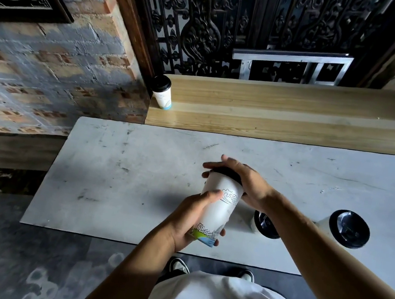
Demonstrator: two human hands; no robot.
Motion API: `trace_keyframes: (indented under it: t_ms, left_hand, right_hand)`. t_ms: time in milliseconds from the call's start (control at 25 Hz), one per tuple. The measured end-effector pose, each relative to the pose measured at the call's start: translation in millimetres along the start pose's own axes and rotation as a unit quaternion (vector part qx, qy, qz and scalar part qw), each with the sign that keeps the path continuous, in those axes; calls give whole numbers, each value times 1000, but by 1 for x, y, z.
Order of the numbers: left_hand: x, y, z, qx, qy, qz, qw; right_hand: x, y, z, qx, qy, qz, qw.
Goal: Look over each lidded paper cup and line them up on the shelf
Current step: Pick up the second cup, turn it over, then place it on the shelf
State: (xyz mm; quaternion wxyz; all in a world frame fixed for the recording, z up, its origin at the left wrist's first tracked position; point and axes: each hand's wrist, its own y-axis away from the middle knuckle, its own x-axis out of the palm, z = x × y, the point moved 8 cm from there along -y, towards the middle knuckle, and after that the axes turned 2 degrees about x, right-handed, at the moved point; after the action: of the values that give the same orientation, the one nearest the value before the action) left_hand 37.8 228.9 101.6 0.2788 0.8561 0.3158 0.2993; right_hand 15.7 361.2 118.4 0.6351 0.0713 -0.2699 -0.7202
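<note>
Hidden or cut off, as I see it:
- Held cup's lid [226,172]: mostly covered by my right hand [244,183].
- Middle cup on the counter [265,224]: body crossed by my right forearm; only part of its lid shows.
- Far-right cup [346,229]: print out of view.
- Shelf [296,112]: right end cut by the edge.
- Shelf cup [163,92]: print too small to read.

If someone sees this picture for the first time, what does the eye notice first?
First, the tilted white cup at the centre, above the grey table: the left hand grips its base, the right hand covers its black lid. Next, one lone cup stands at the wooden shelf's left end.
</note>
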Motion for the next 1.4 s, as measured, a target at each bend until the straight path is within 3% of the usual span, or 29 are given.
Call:
trace_keyframes:
  t_ms: [160, 320, 640, 760, 840, 920, 1000, 1120, 1280, 1400]
  left_hand:
    - [-8, -5, -9, 17, 70, -64, 995]
    - [-15, -4, -15, 34, 105, -90, 990]
    - [-8, 2, -15, 51, 137, -95, 985]
    - [-16, 2, -18, 57, 75, -126, 988]
    - [-29, 5, -22, 39, -62, -182, 981]
    - [-37, 16, -33, 26, -191, -242, 951]
    - [-39, 21, -47, 74, -236, -272, 930]
    - [-45, 28, -59, 207, -152, -316, 914]
    - [-43, 34, -73, 349, -178, -295, 871]
    - [-38, 33, -75, 364, -198, -273, 868]
  right_hand:
    - [-16, 1, -22, 3, -137, -118, 984]
    - [2, 17, -42, 20, -216, -86, 972]
    - [22, 41, -51, 21, -180, -60, 982]
    - [23, 45, -45, 19, -193, -65, 979]
    - [23, 46, -43, 12, -206, -64, 976]
    - [20, 45, -43, 11, -211, -71, 975]
    - [16, 42, -44, 13, -214, -78, 974]
    - [15, 40, -47, 9, -215, -74, 974]
    - [17, 38, -57, 37, -217, -64, 973]
    - [18, 40, -56, 36, -223, -55, 973]
